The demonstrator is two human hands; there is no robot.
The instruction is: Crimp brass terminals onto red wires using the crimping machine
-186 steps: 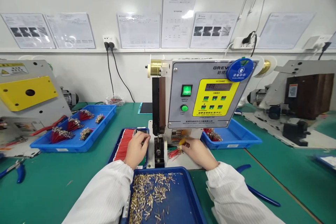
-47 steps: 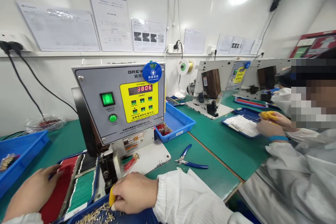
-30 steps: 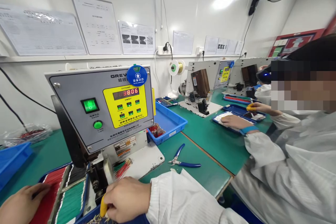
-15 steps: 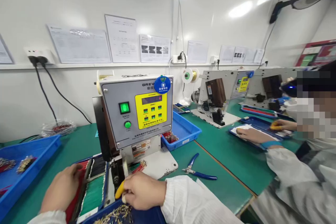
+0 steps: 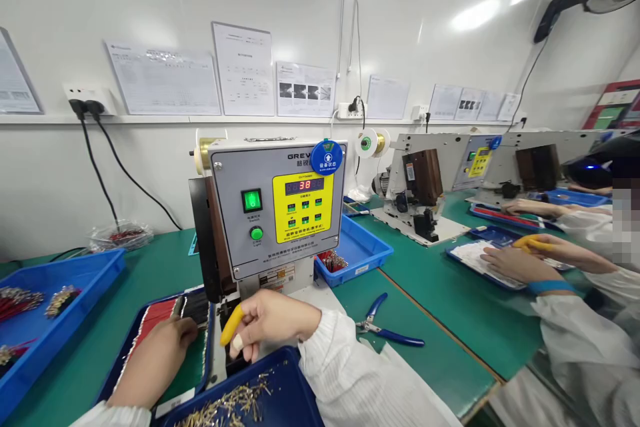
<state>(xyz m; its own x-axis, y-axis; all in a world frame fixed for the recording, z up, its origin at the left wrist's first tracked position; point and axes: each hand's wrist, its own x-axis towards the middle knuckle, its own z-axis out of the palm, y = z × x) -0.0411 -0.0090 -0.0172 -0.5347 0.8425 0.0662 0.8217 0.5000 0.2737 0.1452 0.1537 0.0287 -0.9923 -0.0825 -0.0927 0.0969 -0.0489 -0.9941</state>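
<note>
My left hand point(image 5: 159, 355) rests over a dark blue tray point(image 5: 107, 380) of bundled wires, its fingertips curled together at the black wires point(image 5: 196, 307). Beside them lie red wires point(image 5: 150, 321) and green wires point(image 5: 187, 377). My right hand point(image 5: 275, 323), with a yellow finger cot on one finger and a small patch on the thumb, is closed in front of the crimping machine point(image 5: 233, 213). Anything in either pinch is hidden or too small to make out. Below the right hand, a blue tray point(image 5: 293, 390) holds loose brass-coloured terminals point(image 5: 230, 407).
Blue-handled cutters point(image 5: 395, 333) lie on the green table to the right. A blue bin point(image 5: 367, 247) with wire bundles stands behind the machine, another bin point(image 5: 107, 273) at left. A co-worker's hands point(image 5: 520, 263) work over a tray at right.
My left hand has shifted right from the red wires to the black ones. My right hand has lifted slightly. The machine's display now reads 38. The view has turned a little left.
</note>
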